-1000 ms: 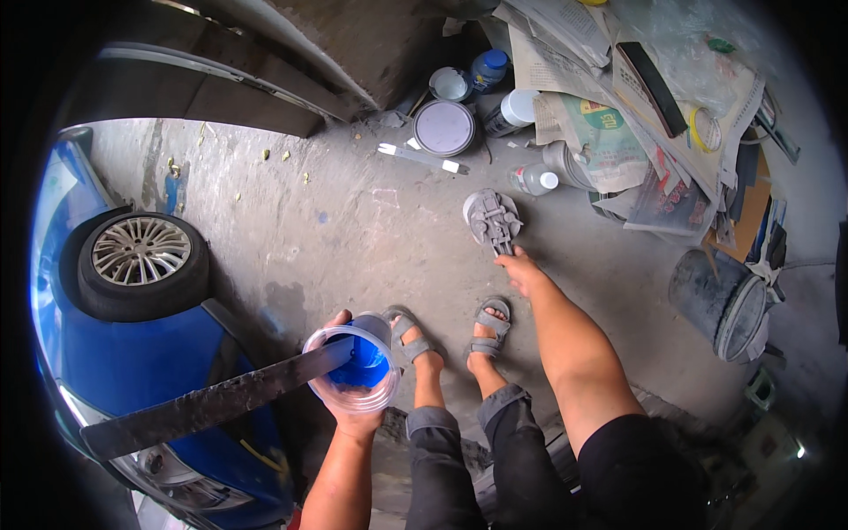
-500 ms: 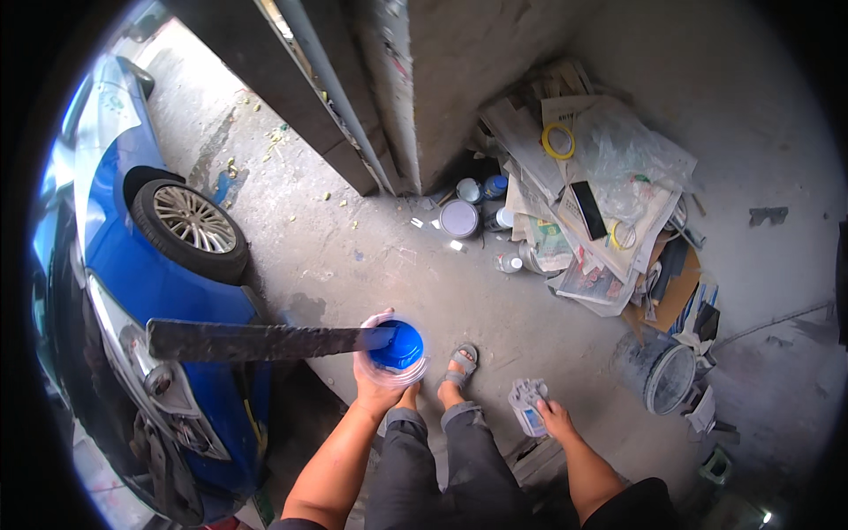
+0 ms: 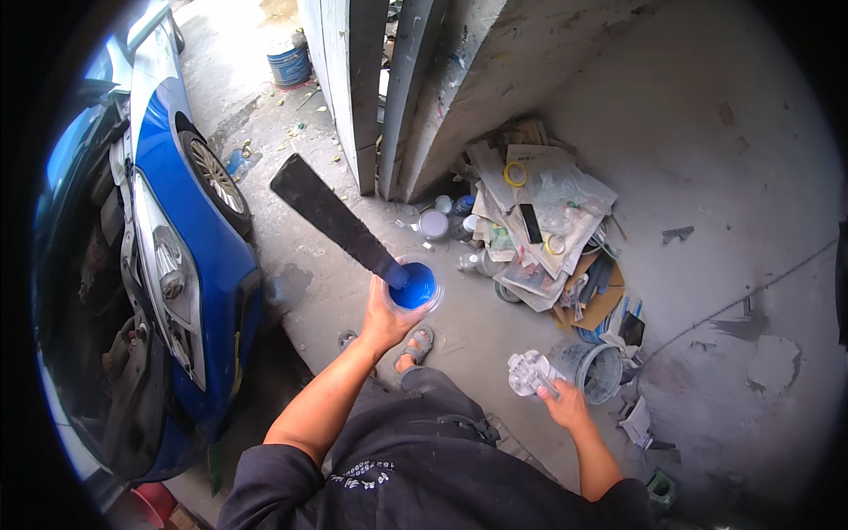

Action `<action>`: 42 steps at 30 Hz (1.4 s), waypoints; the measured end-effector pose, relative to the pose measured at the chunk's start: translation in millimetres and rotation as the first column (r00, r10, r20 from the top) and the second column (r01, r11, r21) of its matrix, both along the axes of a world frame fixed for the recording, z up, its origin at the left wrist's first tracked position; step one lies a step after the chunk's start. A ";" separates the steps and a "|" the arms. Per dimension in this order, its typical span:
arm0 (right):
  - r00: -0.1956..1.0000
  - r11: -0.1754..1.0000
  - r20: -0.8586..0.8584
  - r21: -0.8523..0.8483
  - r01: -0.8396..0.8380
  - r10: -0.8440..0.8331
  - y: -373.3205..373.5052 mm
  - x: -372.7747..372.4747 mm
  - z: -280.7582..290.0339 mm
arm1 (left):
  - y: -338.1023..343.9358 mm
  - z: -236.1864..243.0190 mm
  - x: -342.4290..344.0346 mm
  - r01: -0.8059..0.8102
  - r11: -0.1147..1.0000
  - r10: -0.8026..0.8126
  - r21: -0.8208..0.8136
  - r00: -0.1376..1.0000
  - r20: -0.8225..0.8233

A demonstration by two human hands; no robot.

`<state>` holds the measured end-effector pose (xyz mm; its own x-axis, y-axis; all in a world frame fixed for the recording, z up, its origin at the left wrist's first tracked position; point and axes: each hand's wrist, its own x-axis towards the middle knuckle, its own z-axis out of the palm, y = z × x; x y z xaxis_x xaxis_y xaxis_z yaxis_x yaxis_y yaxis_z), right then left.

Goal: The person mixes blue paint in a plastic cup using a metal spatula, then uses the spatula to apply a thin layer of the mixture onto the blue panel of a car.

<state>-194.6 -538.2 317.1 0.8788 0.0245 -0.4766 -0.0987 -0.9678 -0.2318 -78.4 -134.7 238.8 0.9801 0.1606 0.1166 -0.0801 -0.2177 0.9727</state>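
My left hand [image 3: 389, 320] is wrapped round a clear plastic cup [image 3: 436, 300] of bright blue paint [image 3: 419, 284]. A long, flat, dark stirring stick [image 3: 331, 215] stands tilted in the paint, its upper end leaning out to the far left. Nothing else holds the stick. Lower on the right, my right hand [image 3: 565, 405] is closed round the short grey handle of a pale, paint-crusted thing [image 3: 530, 373]; its exact kind I cannot make out. It is held apart from the cup, in front of a grey bucket.
A blue car [image 3: 199, 247] with its front end opened stands at left. At right are piled newspapers [image 3: 565, 190] with tape rolls and a phone [image 3: 530, 223], paint cans [image 3: 433, 224] beside them, and a bucket [image 3: 603, 375]. A pillar [image 3: 442, 97] rises ahead; a blue pail [image 3: 289, 66] sits outside.
The view has shifted. The cup and its stick have moved up and slightly right, and the stick now slants toward the far left. My right hand has turned the pale thing, showing its handle.
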 end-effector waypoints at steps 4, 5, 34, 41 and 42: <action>0.937 0.970 0.275 0.052 -0.239 0.216 49.9 36.3 112.3 | 8.5 22.3 -15.1 0.079 0.994 -0.079 0.074 0.997 0.008; 0.911 0.958 0.318 0.026 -0.285 0.263 64.0 43.4 140.8 | 11.5 27.9 -18.4 0.091 0.991 -0.093 0.097 0.996 0.016; 0.392 0.701 0.643 -0.331 -0.632 0.657 240.6 64.0 305.2 | 14.0 80.3 -70.1 0.232 0.971 -0.216 -0.062 0.957 0.193; 0.368 0.686 0.648 -0.341 -0.642 0.667 245.9 59.9 307.5 | 8.3 88.6 -73.1 0.232 0.970 -0.212 -0.069 0.952 0.219; 0.367 0.686 0.649 -0.341 -0.643 0.666 246.9 59.3 307.6 | 8.6 89.6 -73.8 0.232 0.970 -0.210 -0.073 0.951 0.225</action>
<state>-135.3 -291.3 624.7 0.6268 0.7419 0.2381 0.7421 -0.6616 0.1079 -152.3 -126.1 328.4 0.9461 -0.0359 0.3218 -0.3237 -0.0757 0.9431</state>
